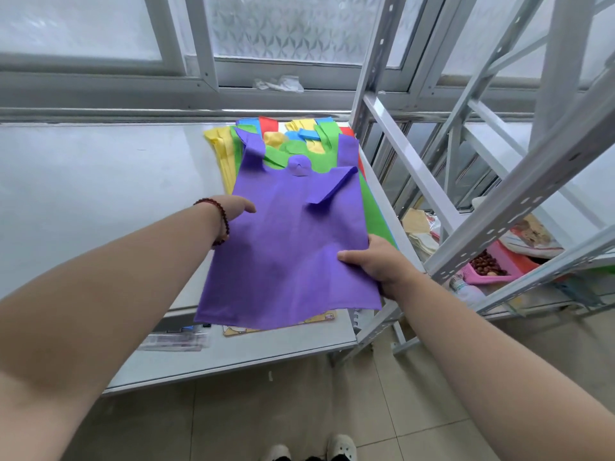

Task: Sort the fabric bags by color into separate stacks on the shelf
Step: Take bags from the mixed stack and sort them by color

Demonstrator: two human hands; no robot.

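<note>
I hold the purple bag (286,247) with both hands, in the centre of the frame, above the mixed pile (299,141) that lies on the white shelf (100,181). My right hand (376,257) grips its right edge — the thumb lies on top of the fabric and the other fingers are under it, hidden. My left hand (233,207) is at the left edge, a little higher in the frame; the thumb shows on the purple cloth, but the rest of the fingers go behind the bag, so I cannot tell if they are closed on it. I think two hands are needed because the cloth is thin and soft: with one hand only it would fold and hang down.

The bag is of matte non-woven fabric, flat, in vest shape with two handle loops at the top; one loop (332,189) is folded over onto the front. Under it the pile shows green, yellow, blue and red layers, the handles crossing each other in the upper middle of the frame.

To the left the shelf surface is smooth and a little shiny — a good place, in my judgement, for a purple stack. On my left wrist there is a dark red bead bracelet (221,221).
</note>
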